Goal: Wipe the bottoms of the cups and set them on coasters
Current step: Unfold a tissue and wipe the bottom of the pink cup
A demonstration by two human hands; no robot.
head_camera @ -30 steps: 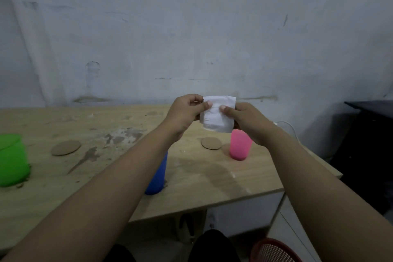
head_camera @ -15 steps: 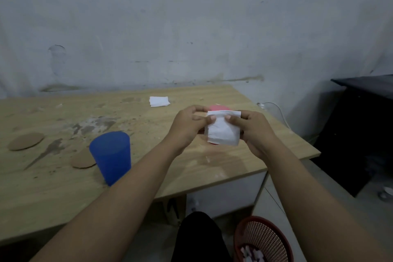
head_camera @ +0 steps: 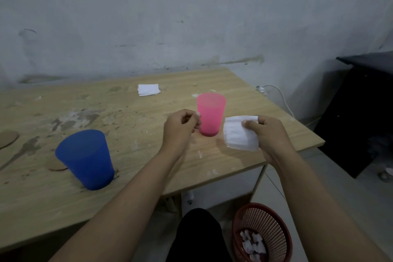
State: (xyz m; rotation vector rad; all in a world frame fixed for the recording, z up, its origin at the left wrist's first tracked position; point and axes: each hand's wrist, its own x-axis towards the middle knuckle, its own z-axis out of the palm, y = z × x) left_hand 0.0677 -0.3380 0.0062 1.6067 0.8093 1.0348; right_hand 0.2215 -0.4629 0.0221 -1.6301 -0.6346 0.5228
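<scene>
Pinched between our right hand's thumb and fingers was a folded white tissue, held up over the table's near right edge, hanging free; our left hand sat w/ fingers curled, thumb meeting forefinger, holding nothing we could see, just left of the pink cup & partly overlapping its lower left side in view; whether it touched the cup we couldn't tell.

Pink cup stood upright on the wooden table, between our two hands, direct on the wood as far as we could see; blue cup stood at near left, mouth down, well apart from the pink one; a brown cardboard coaster lay just beside it on its left, partly hidden behind it; a 2nd coaster lay at the far left edge of view, cut off by the frame.

A 2nd folded tissue lay flat toward the back of the table, apart from both cups; table top showed grey stains & scuffs at left.

Below the table at right stood a red mesh bin w/ crumpled white scraps inside; a white cable hung past the table's far right corner; dark furniture stood at right.
</scene>
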